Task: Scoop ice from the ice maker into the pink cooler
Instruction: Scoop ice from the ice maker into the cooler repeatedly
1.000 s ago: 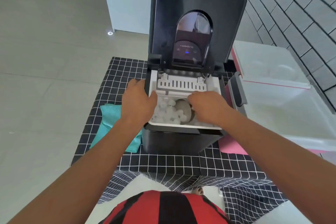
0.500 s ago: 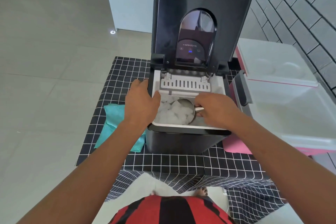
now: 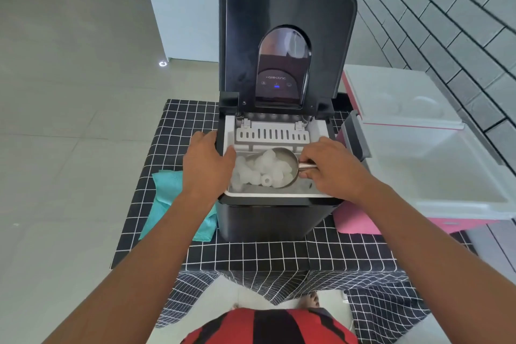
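Grey floor tiles (image 3: pixel 69 120) spread out on the left, a grey brick-patterned wall (image 3: pixel 446 8) runs along the right, and a white cabinet (image 3: pixel 184 14) stands behind. Close to the camera, a surface draped in a black checked cloth (image 3: pixel 251 254) with thin white lines carries a black ice maker (image 3: pixel 276 215) at its middle. Its lid (image 3: pixel 287 25) stands upright, with a small blue light glowing on the control panel. A teal cloth (image 3: pixel 167 198) lies just left of the machine, partly under the left forearm, and a pink cloth (image 3: pixel 351 220) lies at the machine's right front corner.

The left hand (image 3: pixel 206 165) rests on the left rim of the ice maker, fingers curled over the outer edge and thumb at the inner wall. The right hand (image 3: pixel 332 167) grips the handle of a metal scoop (image 3: pixel 293 165), fingers wrapped round it. The scoop bowl sits inside the white ice basket (image 3: pixel 279 193), heaped with pale, rounded, hollow ice pieces (image 3: pixel 268 170); more ice lies in the basket to its left.

The pink cooler (image 3: pixel 446 198) stands just right of the ice maker, white inside, with its white lid (image 3: pixel 396 98) swung open toward the wall and a grey handle (image 3: pixel 357 134) on the side nearest the machine. Whether any ice is in it cannot be told.
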{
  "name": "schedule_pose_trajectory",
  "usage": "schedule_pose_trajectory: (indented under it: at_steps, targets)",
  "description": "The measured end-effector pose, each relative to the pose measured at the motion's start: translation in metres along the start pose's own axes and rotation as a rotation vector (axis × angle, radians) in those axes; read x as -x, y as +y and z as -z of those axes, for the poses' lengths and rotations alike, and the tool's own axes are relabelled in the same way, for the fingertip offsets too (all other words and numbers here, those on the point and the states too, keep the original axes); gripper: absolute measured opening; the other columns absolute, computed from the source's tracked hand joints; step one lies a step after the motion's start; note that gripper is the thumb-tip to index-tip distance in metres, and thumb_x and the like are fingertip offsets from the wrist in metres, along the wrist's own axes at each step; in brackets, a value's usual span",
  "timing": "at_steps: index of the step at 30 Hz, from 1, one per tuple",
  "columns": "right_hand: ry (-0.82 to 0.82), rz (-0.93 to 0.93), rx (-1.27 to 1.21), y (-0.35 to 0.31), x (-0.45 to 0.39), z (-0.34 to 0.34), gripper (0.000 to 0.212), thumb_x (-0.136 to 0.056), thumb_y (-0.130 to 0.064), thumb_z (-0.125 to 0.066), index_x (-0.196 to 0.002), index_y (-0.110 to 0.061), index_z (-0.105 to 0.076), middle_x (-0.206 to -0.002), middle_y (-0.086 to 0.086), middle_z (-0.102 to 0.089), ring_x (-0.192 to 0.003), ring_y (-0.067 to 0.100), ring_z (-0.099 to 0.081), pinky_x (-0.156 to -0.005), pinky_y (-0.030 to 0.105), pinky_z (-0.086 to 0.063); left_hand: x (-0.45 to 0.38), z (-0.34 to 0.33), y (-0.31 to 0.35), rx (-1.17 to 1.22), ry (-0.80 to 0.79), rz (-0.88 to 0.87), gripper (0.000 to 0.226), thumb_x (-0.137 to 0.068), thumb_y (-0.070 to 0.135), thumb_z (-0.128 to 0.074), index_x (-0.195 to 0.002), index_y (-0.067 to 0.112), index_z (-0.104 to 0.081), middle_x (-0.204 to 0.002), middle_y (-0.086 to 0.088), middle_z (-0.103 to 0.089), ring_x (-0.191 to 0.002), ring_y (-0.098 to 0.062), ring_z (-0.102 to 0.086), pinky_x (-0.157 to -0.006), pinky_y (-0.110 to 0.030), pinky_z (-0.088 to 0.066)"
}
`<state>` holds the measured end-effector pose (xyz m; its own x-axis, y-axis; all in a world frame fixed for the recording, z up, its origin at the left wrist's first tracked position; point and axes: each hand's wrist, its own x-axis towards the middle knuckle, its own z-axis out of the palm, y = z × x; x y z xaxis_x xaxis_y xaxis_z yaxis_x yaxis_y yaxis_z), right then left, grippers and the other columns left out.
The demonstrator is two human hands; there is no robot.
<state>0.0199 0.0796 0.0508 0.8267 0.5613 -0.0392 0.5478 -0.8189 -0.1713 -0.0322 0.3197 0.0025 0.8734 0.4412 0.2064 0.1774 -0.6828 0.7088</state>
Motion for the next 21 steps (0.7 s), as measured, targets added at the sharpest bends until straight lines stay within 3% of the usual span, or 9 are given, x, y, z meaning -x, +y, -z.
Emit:
schedule_pose_trajectory:
  at_steps: [9,13,18,21]
  targets:
    - [0.056,-0.026,-0.124,0.007,0.005,0.000,0.017,-0.082,-0.030,-0.074,-0.086,-0.030,-0.058,-0.086,-0.010,-0.057,-0.090,0.012,-0.048,-0.087,0.036,-0.045,0.002,0.001,0.002,0.012,0.008,0.003,0.020,-0.090,0.033,-0.057,-0.074,0.022,-0.051,-0.082,0.005,-0.045,-0.065,-0.003,-0.045,-0.055,-0.013,-0.026]
    - [0.117,0.000,-0.150,0.016,0.009,-0.001,0.013,-0.081,-0.031,-0.075,-0.086,-0.025,-0.064,-0.078,-0.017,-0.055,-0.085,0.010,-0.043,-0.082,0.031,-0.041,0.002,0.003,0.001,-0.017,0.002,0.002,0.021,-0.091,0.035,-0.055,-0.075,0.021,-0.053,-0.081,0.005,-0.046,-0.065,-0.004,-0.046,-0.054,-0.014,-0.027]
    - [0.184,0.009,-0.203,0.030,0.020,0.006,0.016,-0.080,-0.030,-0.076,-0.081,-0.030,-0.060,-0.072,-0.022,-0.050,-0.080,0.006,-0.039,-0.070,0.022,-0.032,-0.001,0.006,0.003,-0.155,0.004,-0.024,0.021,-0.091,0.040,-0.053,-0.087,0.019,-0.057,-0.090,0.003,-0.049,-0.074,-0.016,-0.052,-0.060,-0.028,-0.034]
    - [0.239,-0.019,-0.270,0.042,0.029,0.018,0.016,-0.079,-0.027,-0.076,-0.083,-0.029,-0.061,-0.073,-0.021,-0.052,-0.083,-0.001,-0.043,-0.068,0.017,-0.031,-0.001,0.009,0.012,-0.139,0.075,-0.043,0.025,-0.091,0.039,-0.051,-0.104,0.021,-0.062,-0.097,0.004,-0.047,-0.086,-0.018,-0.053,-0.069,-0.031,-0.039]
